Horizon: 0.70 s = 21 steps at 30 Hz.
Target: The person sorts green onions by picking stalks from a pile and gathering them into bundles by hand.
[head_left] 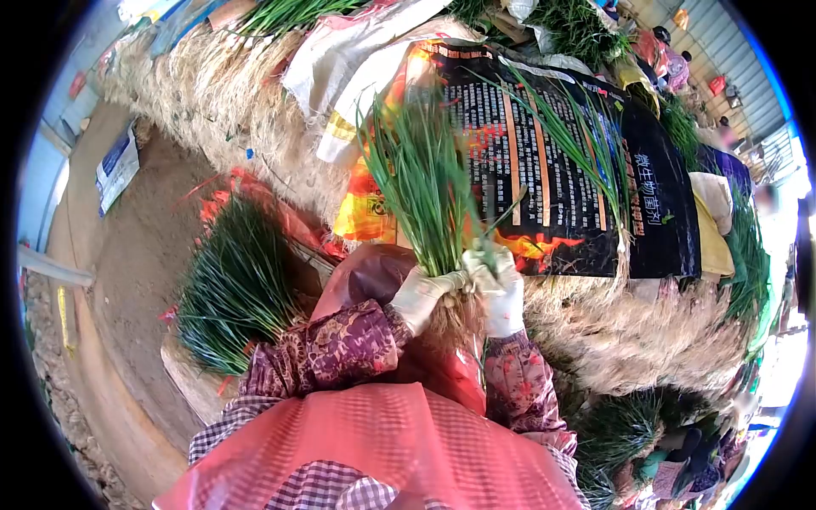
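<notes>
A thick bunch of green onions (421, 187) stands upright in front of me, leaves up, with stringy pale roots (446, 323) hanging below. My left hand (422, 297), in a whitish glove, is closed around the bunch's lower stalks. Close against the bunch's right side is my right hand (498, 285), also gloved, its fingers closed on a few thin green onion stalks that look blurred. Behind the bunch lies a black printed sack (544, 161) with a few loose green onions (586, 153) on its right part.
A large bundle of green onions (234, 285) lies to my left beside red plastic netting (263, 200). Piled onions with dry roots (212, 85) extend along the far left, and more roots (646, 340) show under the sack. Another person (680, 463) is partly visible at lower right.
</notes>
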Each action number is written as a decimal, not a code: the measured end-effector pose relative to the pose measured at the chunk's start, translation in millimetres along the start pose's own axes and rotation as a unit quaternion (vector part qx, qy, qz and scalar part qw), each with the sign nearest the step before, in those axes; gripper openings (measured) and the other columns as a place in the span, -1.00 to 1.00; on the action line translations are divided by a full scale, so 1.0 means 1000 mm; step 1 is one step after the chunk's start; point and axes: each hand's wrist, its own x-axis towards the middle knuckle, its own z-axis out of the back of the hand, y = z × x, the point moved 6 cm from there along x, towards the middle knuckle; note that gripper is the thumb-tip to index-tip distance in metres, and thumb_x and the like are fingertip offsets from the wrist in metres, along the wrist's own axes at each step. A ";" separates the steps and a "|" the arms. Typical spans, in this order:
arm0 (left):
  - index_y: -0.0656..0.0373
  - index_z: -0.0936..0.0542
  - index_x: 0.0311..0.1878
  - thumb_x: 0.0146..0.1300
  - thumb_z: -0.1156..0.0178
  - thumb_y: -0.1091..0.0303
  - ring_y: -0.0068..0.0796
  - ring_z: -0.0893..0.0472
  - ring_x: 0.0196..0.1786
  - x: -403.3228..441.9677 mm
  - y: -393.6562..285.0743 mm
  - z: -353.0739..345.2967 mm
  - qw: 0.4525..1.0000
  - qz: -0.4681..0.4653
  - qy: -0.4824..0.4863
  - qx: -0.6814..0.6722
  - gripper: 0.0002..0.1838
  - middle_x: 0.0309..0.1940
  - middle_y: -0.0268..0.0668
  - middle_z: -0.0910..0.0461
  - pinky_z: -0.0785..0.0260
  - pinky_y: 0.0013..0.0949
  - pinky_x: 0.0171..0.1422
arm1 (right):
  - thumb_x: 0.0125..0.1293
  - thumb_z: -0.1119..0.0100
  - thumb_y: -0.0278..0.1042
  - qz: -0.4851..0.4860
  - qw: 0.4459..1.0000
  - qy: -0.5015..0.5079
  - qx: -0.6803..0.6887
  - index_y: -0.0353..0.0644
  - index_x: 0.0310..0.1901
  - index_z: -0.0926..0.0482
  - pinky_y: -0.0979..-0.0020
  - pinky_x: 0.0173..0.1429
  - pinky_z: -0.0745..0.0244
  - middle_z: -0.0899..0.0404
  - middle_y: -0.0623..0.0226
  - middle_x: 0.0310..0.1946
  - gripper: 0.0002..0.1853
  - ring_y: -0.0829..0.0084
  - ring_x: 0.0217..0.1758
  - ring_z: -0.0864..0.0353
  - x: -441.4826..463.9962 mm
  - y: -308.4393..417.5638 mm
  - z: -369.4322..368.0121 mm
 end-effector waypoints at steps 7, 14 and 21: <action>0.15 -0.63 -0.16 0.20 -0.26 0.35 -0.67 -0.60 -0.35 -0.016 -0.008 0.001 0.999 0.017 0.014 0.027 -0.83 -0.34 -0.41 -0.66 -0.30 -0.63 -0.41 | 0.25 -0.35 -0.18 -0.119 0.990 0.008 0.079 -0.19 -0.10 -0.56 0.73 -0.62 -0.17 -0.57 0.52 -0.49 -0.68 0.76 -0.66 -0.33 0.020 -0.007 0.010; 0.11 -0.62 -0.15 0.22 -0.27 0.39 -0.73 -0.57 -0.34 -0.026 -0.012 0.000 0.998 0.004 0.033 0.044 -0.86 -0.35 -0.44 -0.64 -0.20 -0.64 -0.44 | 0.37 -0.17 -0.28 -0.084 0.982 0.080 -0.151 -0.26 -0.18 -0.53 0.51 -0.63 -0.32 -0.49 0.44 -0.68 -0.80 0.58 -0.68 -0.49 0.021 0.004 -0.024; 0.20 -0.60 -0.22 0.21 -0.27 0.38 -0.64 -0.61 -0.38 -0.032 -0.028 0.009 0.995 0.054 0.066 0.050 -0.87 -0.39 -0.31 -0.64 -0.30 -0.61 -0.45 | 0.39 -0.14 -0.27 -0.021 0.973 -0.071 -0.219 -0.25 -0.21 -0.55 0.57 -0.66 -0.25 -0.49 0.48 -0.61 -0.81 0.68 -0.69 -0.40 0.033 0.033 0.022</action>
